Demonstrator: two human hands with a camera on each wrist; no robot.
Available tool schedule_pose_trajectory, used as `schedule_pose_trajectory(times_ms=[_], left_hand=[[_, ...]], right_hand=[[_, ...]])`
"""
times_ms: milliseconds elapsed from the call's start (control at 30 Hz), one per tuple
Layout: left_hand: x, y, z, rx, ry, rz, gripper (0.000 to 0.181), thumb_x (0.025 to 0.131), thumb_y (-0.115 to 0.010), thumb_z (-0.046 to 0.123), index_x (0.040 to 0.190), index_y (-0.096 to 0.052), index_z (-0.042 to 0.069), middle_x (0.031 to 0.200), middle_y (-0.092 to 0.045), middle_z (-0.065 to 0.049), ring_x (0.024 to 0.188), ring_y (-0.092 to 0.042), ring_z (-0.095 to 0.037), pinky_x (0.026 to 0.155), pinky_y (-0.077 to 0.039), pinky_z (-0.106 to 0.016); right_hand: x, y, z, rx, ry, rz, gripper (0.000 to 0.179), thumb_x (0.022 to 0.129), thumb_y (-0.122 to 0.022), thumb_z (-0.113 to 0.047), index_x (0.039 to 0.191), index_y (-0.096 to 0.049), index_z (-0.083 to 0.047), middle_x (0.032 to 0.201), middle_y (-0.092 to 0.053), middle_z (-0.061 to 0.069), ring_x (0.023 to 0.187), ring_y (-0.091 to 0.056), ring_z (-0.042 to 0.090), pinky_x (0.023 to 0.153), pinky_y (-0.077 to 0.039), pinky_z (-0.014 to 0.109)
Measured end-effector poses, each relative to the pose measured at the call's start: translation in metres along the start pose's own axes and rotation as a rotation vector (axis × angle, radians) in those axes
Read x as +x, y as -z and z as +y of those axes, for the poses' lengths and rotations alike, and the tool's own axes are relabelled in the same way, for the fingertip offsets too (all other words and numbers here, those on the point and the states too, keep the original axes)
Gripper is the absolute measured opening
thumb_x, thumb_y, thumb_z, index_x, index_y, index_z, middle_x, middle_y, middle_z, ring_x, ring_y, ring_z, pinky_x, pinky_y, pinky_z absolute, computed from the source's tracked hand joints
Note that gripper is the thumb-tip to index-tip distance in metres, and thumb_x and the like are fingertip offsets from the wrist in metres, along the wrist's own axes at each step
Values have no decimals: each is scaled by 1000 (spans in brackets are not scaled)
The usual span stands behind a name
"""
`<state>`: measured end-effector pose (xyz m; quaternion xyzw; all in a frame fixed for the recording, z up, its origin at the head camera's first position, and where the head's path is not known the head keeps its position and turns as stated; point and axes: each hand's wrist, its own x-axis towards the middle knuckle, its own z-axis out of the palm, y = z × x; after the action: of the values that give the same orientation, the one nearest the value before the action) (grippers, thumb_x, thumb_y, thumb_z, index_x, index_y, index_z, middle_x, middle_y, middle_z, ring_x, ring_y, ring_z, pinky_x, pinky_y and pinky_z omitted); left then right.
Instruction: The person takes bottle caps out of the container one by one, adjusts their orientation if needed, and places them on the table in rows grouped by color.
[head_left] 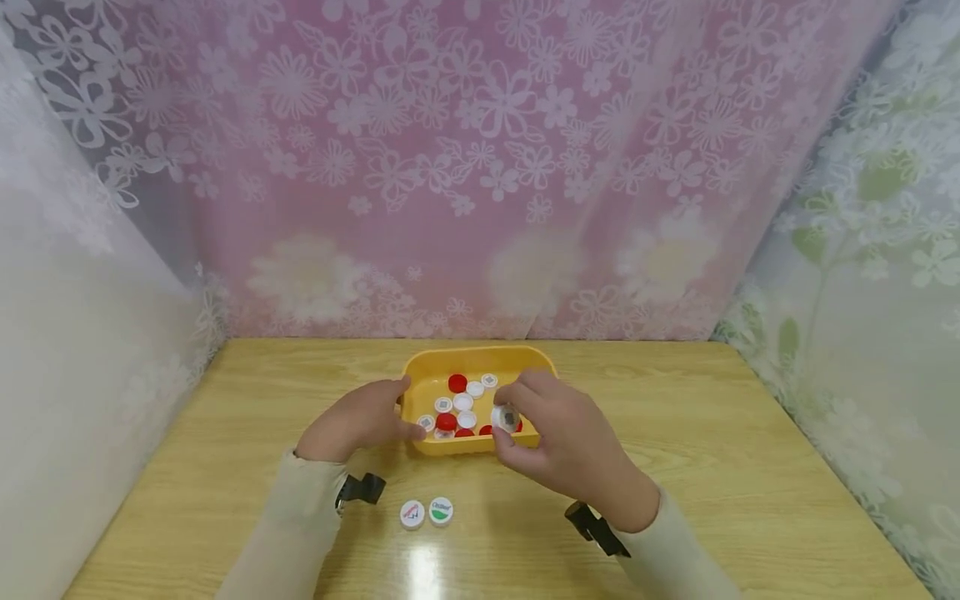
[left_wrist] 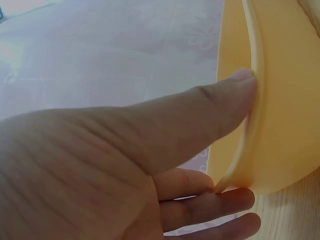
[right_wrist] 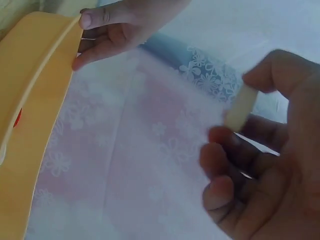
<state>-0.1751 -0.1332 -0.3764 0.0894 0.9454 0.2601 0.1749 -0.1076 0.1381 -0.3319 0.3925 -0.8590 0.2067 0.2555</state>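
Note:
A yellow plastic tray (head_left: 452, 447) holds several red caps (head_left: 457, 383) and white caps (head_left: 462, 402), some with a grey square mark. My left hand (head_left: 356, 421) grips the tray's left end, the thumb (left_wrist: 235, 95) on its rim and the fingers along the side. Above the tray's right part, my right hand (head_left: 573, 437) pinches a round white bottle cap (head_left: 506, 418) between thumb and fingers. The cap's marked face shows in the head view. In the right wrist view the same cap (right_wrist: 241, 109) appears edge-on.
Two white caps lie side by side on the wooden table (head_left: 225, 500) in front of the tray, one with red print (head_left: 412, 514), one with green print (head_left: 441, 511). Flowered curtains (head_left: 465, 167) hang behind the table and at both sides.

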Motion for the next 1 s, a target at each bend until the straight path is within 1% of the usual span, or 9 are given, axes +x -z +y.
schedule_pose_trajectory(times_ms=[133, 233, 367, 467, 533, 700, 900, 1000], left_hand=[[2, 4, 1, -4, -9, 13, 91, 87, -83, 40, 159, -39, 6, 143, -60, -10, 124, -57, -28, 110, -45, -54], [3, 6, 2, 8, -20, 16, 90, 88, -83, 39, 159, -39, 5, 145, -59, -11, 126, -57, -29, 111, -44, -55], [2, 8, 3, 19, -17, 10, 91, 89, -83, 39, 160, -37, 4, 145, -59, -13, 127, -57, -29, 111, -45, -54], [2, 8, 3, 12, -11, 6, 92, 88, -83, 38, 160, -37, 3, 145, -59, -13, 126, -57, -29, 110, -46, -54], [2, 7, 3, 6, -10, 4, 92, 88, -83, 38, 160, -37, 3, 146, -58, -13, 127, -57, -29, 111, -45, -54], [2, 4, 0, -4, -6, 2, 92, 88, -83, 39, 160, -37, 4, 149, -56, -13, 132, -54, -31, 114, -42, -55], [1, 0, -2, -7, 9, -4, 93, 88, -83, 40, 160, -37, 5, 149, -56, -13, 133, -54, -31, 114, -41, -55], [1, 0, -1, -9, 12, -3, 93, 88, -83, 40, 161, -37, 6, 149, -56, -12, 133, -54, -31, 114, -41, -55]], right_hand=[[0, -5, -7, -25, -64, -209, 13, 88, -75, -27, 95, -67, -20, 81, -59, -14, 69, -48, 2, 60, -46, 18], [2, -15, -10, -74, -81, -357, 16, 90, -75, -33, 96, -69, -21, 82, -59, -14, 69, -48, 4, 61, -46, 19], [2, -33, -13, -94, -103, -554, 17, 90, -77, -32, 100, -70, -20, 85, -60, -12, 69, -49, 5, 61, -46, 20], [1, -47, -14, -108, -127, -674, 18, 89, -80, -29, 101, -70, -19, 84, -59, -10, 68, -48, 7, 62, -45, 20], [-1, -55, -15, -119, -133, -718, 18, 88, -82, -27, 100, -70, -19, 83, -58, -10, 68, -48, 7, 62, -45, 20], [-5, -69, -16, -126, -148, -771, 18, 86, -83, -27, 95, -69, -20, 80, -54, -10, 67, -47, 9, 62, -44, 22], [-10, -79, -18, -144, -135, -827, 19, 86, -84, -31, 95, -70, -21, 78, -54, -10, 66, -47, 7, 61, -44, 21], [-11, -81, -18, -145, -144, -836, 20, 86, -84, -32, 97, -71, -21, 78, -54, -11, 67, -48, 7, 61, -44, 22]])
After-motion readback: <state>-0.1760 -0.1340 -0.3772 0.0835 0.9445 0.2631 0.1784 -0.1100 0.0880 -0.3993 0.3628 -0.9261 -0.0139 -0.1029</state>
